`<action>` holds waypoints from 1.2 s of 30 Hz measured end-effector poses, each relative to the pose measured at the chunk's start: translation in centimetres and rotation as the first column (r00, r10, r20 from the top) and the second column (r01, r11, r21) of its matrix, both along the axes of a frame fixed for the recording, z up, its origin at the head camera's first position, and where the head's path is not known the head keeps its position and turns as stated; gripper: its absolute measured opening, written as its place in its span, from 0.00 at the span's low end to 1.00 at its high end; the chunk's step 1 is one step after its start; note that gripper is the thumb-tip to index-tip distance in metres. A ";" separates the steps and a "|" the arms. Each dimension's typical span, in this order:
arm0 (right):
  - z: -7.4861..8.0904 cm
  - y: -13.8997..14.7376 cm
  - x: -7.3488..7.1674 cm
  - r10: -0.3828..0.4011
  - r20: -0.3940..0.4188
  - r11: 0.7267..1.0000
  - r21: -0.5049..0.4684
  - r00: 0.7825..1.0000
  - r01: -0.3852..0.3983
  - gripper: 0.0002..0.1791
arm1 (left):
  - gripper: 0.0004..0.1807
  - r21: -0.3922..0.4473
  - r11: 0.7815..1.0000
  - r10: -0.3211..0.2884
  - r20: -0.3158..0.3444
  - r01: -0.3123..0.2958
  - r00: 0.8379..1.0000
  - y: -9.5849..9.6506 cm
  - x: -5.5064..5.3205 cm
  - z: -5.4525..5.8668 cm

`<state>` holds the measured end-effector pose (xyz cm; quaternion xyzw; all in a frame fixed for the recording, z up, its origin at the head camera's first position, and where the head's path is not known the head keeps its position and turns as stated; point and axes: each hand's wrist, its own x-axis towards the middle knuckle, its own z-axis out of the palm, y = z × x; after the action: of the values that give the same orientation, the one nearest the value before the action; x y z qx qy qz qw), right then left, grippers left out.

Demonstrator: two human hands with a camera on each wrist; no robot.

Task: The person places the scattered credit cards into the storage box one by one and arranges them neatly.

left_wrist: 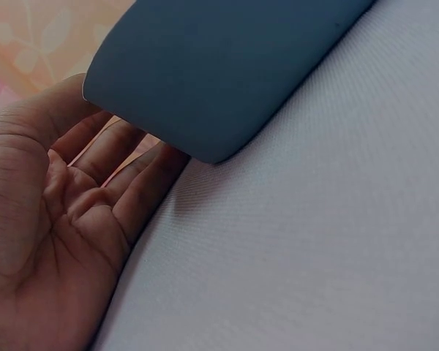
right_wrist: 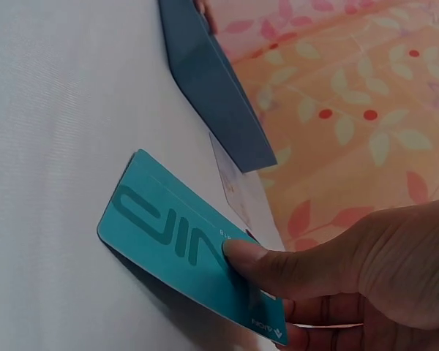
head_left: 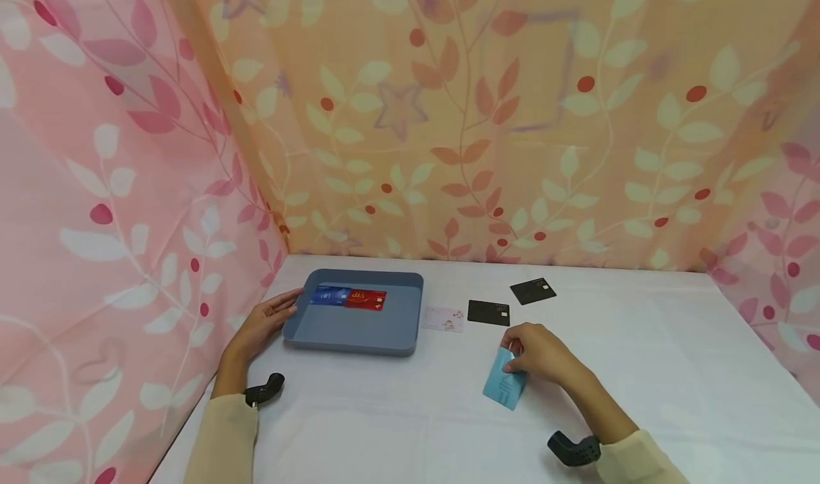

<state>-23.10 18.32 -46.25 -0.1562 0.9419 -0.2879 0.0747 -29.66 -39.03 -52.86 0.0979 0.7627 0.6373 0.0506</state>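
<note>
My right hand (head_left: 541,352) pinches a light-blue plastic card (head_left: 504,379) between thumb and fingers. In the right wrist view the card (right_wrist: 179,230) is tilted, its lower edge low over the white cloth, with the thumb flat on its printed face. At the left side of a blue-grey tray (head_left: 359,338), my left hand (head_left: 261,327) touches the rim with fairly straight fingers. The left wrist view shows the thumb at the tray's corner (left_wrist: 197,80); the other fingertips are hidden behind it. Inside the tray lie a blue card (head_left: 329,296) and a red card (head_left: 366,300), end to end.
Just right of the tray lies a pale, pink-patterned card (head_left: 444,319). Beside it are a black card (head_left: 489,312) and, farther back, another black card (head_left: 533,291). Floral curtains (head_left: 461,149) stand behind and at both sides of the white-covered table (head_left: 384,420).
</note>
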 end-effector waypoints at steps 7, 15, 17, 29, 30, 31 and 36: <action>0.0 0.8 -0.2 -0.011 0.004 1.000 -0.024 1.000 0.011 0.14 | 0.30 -0.060 0.998 0.031 0.004 -0.030 1.000 0.1 0.2 0.0; 0.7 2.0 -0.2 0.030 0.002 0.998 -0.063 1.000 -0.030 0.08 | 0.29 -0.051 0.998 0.036 0.011 -0.035 0.999 0.3 0.6 -0.2; 1.0 2.3 -0.3 0.049 0.010 0.995 -0.083 0.999 -0.048 0.06 | 0.29 -0.058 0.998 0.039 0.009 -0.038 0.999 0.3 0.4 -0.1; 1.9 3.5 -0.6 0.083 0.062 0.982 -0.177 0.995 -0.071 0.05 | 0.31 -0.079 0.996 0.040 0.018 -0.039 0.999 -0.1 0.2 0.1; 2.0 3.4 -0.6 0.081 0.063 0.981 -0.183 0.995 -0.069 0.05 | 0.31 -0.077 0.996 0.038 0.018 -0.037 0.999 -0.1 0.2 0.0; 2.1 3.4 -0.6 0.080 0.066 0.980 -0.187 0.995 -0.066 0.04 | 0.31 -0.072 0.997 0.036 0.019 -0.035 0.999 -0.1 0.2 0.0; 2.5 3.6 -0.6 0.068 0.095 0.974 -0.223 0.993 -0.046 0.04 | 0.31 -0.050 0.999 0.017 0.012 -0.017 1.000 0.1 0.1 -0.1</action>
<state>-23.72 21.92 -43.77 -0.1756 0.8943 -0.3958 0.1130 -29.60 -38.96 -52.93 0.0861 0.7789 0.6190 0.0524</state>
